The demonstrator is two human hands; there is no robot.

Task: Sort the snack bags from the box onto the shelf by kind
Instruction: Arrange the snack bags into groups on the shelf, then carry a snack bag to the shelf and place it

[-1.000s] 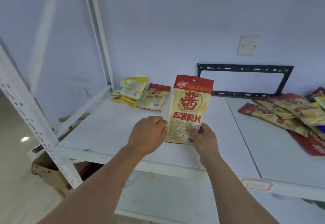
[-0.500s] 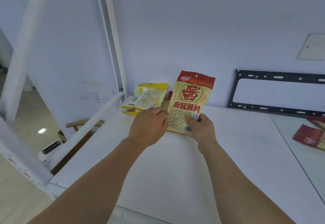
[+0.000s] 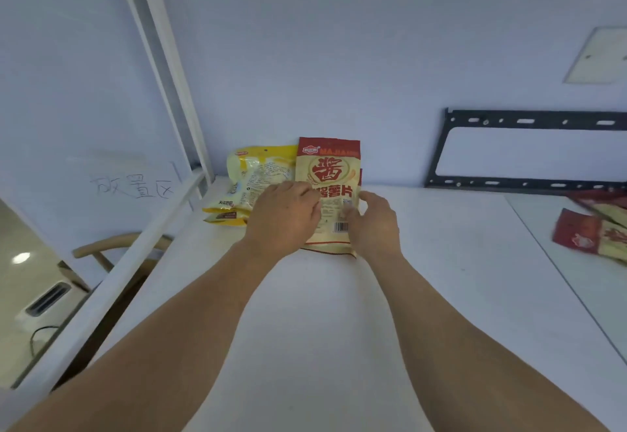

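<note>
A cream snack bag with a red top (image 3: 330,173) stands at the back left of the white shelf (image 3: 441,279), leaning toward the wall. My left hand (image 3: 283,217) grips its lower left side and my right hand (image 3: 375,224) grips its lower right side. Its bottom edge touches the shelf. Just left of it lie yellow snack bags (image 3: 251,183) in a small pile against the corner. Another red-topped bag sits hidden behind the held one; only a sliver shows.
A pile of red and cream bags (image 3: 597,231) lies on the adjoining shelf panel at the right edge. A black metal bracket (image 3: 529,153) leans on the back wall. White shelf uprights (image 3: 163,68) rise at the left.
Both hands carried the red-topped bag forward and down to the back left of the shelf, next to the yellow bags. The view moved closer and left.
</note>
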